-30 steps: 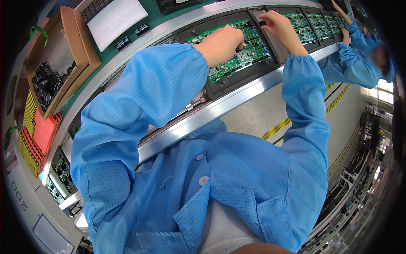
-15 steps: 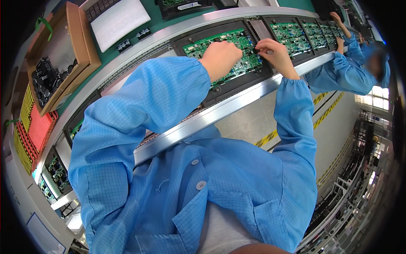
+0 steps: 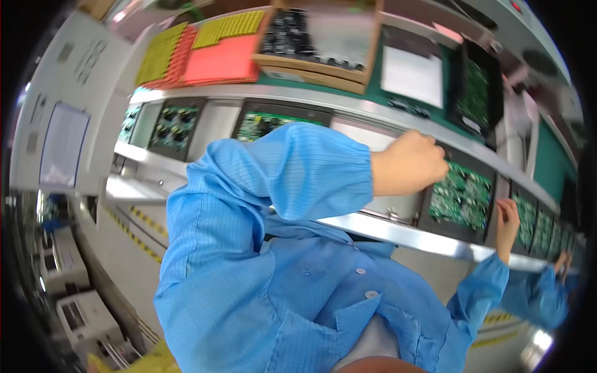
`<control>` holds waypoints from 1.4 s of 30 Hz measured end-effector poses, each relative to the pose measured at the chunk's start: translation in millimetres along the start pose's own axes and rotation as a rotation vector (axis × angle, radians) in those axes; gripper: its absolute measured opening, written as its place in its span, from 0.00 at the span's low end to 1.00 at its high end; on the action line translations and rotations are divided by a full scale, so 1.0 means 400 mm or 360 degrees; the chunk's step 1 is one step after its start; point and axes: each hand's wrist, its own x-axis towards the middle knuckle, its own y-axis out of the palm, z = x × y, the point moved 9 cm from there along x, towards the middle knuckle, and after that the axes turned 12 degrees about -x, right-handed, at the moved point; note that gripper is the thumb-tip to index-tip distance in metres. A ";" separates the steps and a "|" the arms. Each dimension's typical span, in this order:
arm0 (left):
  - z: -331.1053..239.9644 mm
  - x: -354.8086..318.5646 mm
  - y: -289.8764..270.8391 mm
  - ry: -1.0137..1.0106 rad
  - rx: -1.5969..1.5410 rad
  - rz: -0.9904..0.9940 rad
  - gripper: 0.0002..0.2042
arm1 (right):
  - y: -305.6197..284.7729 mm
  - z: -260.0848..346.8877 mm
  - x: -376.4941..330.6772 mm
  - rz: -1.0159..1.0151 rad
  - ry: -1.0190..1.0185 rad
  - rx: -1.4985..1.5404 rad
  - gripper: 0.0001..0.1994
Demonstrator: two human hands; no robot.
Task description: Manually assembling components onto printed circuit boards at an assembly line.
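A green circuit board [image 3: 461, 198] lies in a black carrier tray [image 3: 459, 232] on the conveyor line. My left hand [image 3: 411, 164], fingers curled, grips the tray's upper left corner. At the tray's right rim, my right hand [image 3: 507, 219] holds on with its fingers pointing up. Both my arms are in blue smock sleeves, and the left sleeve [image 3: 292, 171] hides part of the line.
More trays with green boards [image 3: 176, 121] sit along the metal rail [image 3: 429, 241]. Above are a cardboard box of dark parts [image 3: 317, 34], red and yellow sheets [image 3: 217, 59] and a white sheet [image 3: 410, 76]. A co-worker's hand [image 3: 563, 261] works at far right. Machines [image 3: 68, 298] stand lower left.
The view has swung round, so the line now runs across the upper right. My hands have gone from resting on the board to the tray's left and right edges.
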 end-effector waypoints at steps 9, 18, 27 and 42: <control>0.483 -0.659 -0.346 -0.1173 0.0066 -0.0480 0.11 | 0.063 0.733 0.286 0.0238 -0.0810 0.0340 0.10; 0.968 -1.040 -0.412 -0.1490 0.0411 -0.0719 0.22 | 0.394 1.497 0.422 0.0556 -0.1618 0.0724 0.10; 1.142 -1.009 -0.526 -0.1019 0.0651 -0.1140 0.14 | 0.772 1.903 0.753 -0.0200 -0.1258 0.0473 0.12; 1.121 -1.027 -0.500 -0.0683 0.0848 -0.1478 0.08 | 0.846 1.937 0.764 -0.0221 -0.1150 0.0208 0.12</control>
